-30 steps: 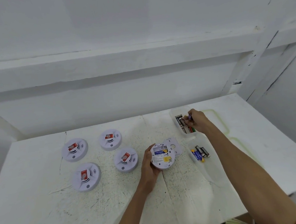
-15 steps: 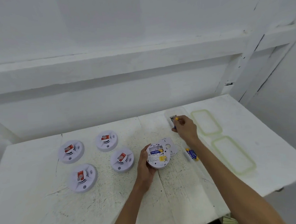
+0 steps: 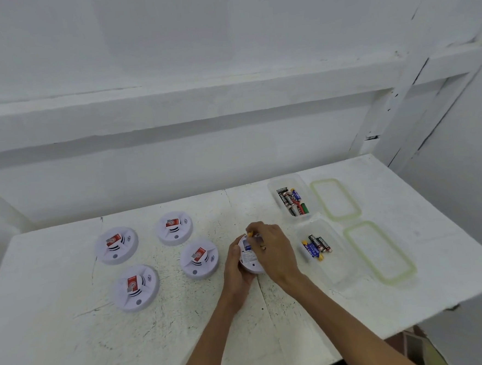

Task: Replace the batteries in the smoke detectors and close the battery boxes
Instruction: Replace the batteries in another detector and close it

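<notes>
Where legible, EVEREADY on batteries (image 3: 283, 197).

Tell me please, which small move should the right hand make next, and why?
Probably lower the battery and press it into the battery bay. The right hand pinches it just above the back of the upturned smoke detector, which the left hand grips at the rim. That hand hides whether the battery is already partly seated.
</notes>
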A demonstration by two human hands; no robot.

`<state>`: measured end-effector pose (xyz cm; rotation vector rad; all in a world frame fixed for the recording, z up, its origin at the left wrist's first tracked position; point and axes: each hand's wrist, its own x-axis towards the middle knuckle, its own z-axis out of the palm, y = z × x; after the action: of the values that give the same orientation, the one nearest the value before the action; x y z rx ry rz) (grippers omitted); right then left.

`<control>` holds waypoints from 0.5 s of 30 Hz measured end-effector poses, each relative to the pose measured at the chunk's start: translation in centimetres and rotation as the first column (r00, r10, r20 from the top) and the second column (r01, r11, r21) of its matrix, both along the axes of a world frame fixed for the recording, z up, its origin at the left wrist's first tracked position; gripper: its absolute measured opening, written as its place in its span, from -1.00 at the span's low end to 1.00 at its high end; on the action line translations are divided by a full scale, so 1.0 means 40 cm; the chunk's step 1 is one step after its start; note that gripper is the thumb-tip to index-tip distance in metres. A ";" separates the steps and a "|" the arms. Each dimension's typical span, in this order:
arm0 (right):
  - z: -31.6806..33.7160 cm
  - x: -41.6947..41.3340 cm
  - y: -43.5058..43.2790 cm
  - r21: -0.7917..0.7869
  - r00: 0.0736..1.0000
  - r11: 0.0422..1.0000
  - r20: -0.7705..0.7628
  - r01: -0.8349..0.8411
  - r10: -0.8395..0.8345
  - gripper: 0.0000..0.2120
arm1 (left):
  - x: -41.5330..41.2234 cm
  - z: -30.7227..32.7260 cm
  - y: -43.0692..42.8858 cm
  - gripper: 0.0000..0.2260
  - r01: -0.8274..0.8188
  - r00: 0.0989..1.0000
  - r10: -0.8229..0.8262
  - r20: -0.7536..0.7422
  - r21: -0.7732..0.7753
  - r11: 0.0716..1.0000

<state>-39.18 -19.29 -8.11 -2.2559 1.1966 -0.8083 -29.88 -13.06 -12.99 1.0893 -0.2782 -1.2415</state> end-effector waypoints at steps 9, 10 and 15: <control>-0.004 -0.002 0.018 0.126 0.994 0.992 0.104 0.004 -0.018 -0.62 | 0.001 0.000 0.005 -0.58 0.018 1.000 -0.018 0.021 -0.009 1.000; -0.001 -0.001 0.020 0.176 0.991 0.984 0.123 0.037 -0.059 -0.55 | 0.000 -0.001 0.004 -0.59 0.016 1.000 -0.016 0.023 -0.005 1.000; -0.023 -0.005 0.024 0.334 0.938 0.922 0.208 0.197 -0.276 -0.59 | 0.001 0.002 0.003 -0.59 0.004 1.000 -0.004 0.025 -0.002 1.000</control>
<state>-39.38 -18.35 -9.04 -1.7215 1.3829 -0.8968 -29.85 -12.95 -12.92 1.1035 -0.3002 -1.2316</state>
